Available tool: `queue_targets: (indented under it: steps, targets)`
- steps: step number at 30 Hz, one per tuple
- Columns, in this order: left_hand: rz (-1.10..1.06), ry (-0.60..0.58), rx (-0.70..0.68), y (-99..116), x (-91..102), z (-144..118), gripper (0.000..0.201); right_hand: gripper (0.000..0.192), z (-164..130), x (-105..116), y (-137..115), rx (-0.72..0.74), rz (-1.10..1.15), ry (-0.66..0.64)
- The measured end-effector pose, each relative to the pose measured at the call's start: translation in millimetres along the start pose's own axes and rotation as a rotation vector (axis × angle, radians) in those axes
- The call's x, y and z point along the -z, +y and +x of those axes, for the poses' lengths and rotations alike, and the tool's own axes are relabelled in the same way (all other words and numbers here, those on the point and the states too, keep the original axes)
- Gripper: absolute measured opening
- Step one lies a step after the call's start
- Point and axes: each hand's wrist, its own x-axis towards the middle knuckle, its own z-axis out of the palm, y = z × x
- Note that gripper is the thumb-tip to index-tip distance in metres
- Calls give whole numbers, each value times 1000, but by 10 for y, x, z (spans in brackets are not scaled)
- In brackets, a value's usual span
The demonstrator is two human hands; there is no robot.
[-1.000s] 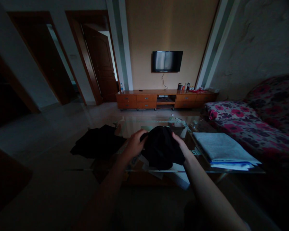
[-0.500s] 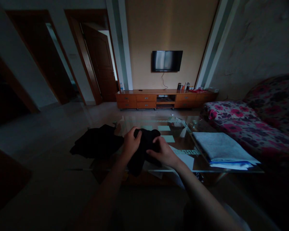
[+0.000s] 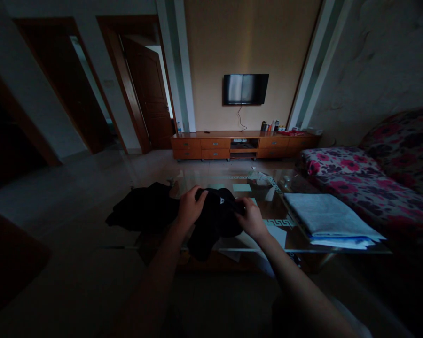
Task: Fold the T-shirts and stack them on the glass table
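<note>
A black garment [image 3: 206,234] is held above the glass coffee table [image 3: 296,251], one side hanging down near the front edge. My left hand [image 3: 191,206] is closed on its left side, thumb and fingers pinching the cloth. On the other side, my right hand [image 3: 253,219] pinches the garment's right edge. Between the hands a small white label [image 3: 222,200] shows on the dark cloth. Just left of my left hand lies a heap of black cloth [image 3: 144,206], too dark to make out its kind.
Folded grey-blue fabric [image 3: 324,213] lies on the table's right end. A floral sofa [image 3: 356,169] stands to the right. Beyond the table are a wooden TV cabinet [image 3: 215,144] and a wall-mounted television [image 3: 246,89]. White paper [image 3: 278,236] is visible by my right forearm.
My right hand has moved right and pulled the garment wider. A white label now shows between my hands. My left hand stays nearly in place, still gripping.
</note>
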Motion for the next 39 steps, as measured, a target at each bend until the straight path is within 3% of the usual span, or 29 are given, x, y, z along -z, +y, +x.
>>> queue_targets:
  steps: [2, 6, 10, 17, 19, 22, 25, 27, 30, 33, 36, 39]
  targets:
    - [36, -69, 12, -57, 55, 11, 28, 21, 69, 111, 102, -73, 93, 50]
    - [57, -288, 20, -154, 141, 12, 39, 37, 134, 310, 265, -230, 292, 56]
    - [95, -461, 5, -234, 184, 6, 37, 42, 135, 402, 329, -233, 448, -3]
    - [81, -672, 20, -451, 286, -8, 14, 44, 121, 446, 535, -296, 370, -56]
    - [62, -707, 19, -484, 315, -18, 16, 45, 114, 434, 592, -347, 360, -76]
    - [42, -669, 41, -476, 325, -28, 17, 48, 106, 412, 579, -439, 392, -52]
    - [98, -500, 24, -443, 295, -16, 22, 47, 97, 413, 464, -472, 443, -44]
    - [133, -369, 8, -441, 265, 1, 26, 42, 85, 434, 396, -419, 468, -99]
    - [144, -246, 33, -482, 217, 21, 22, 41, 68, 474, 418, -225, 436, -225]
    - [153, -260, 74, -551, 163, 9, 23, 47, 65, 496, 609, -159, 152, -252]
    - [124, -335, 137, -615, 126, -32, 22, 33, 54, 492, 848, -274, -205, -227]
    - [11, -452, 240, -672, 149, -74, 32, 17, 21, 474, 1017, -401, -338, -217]
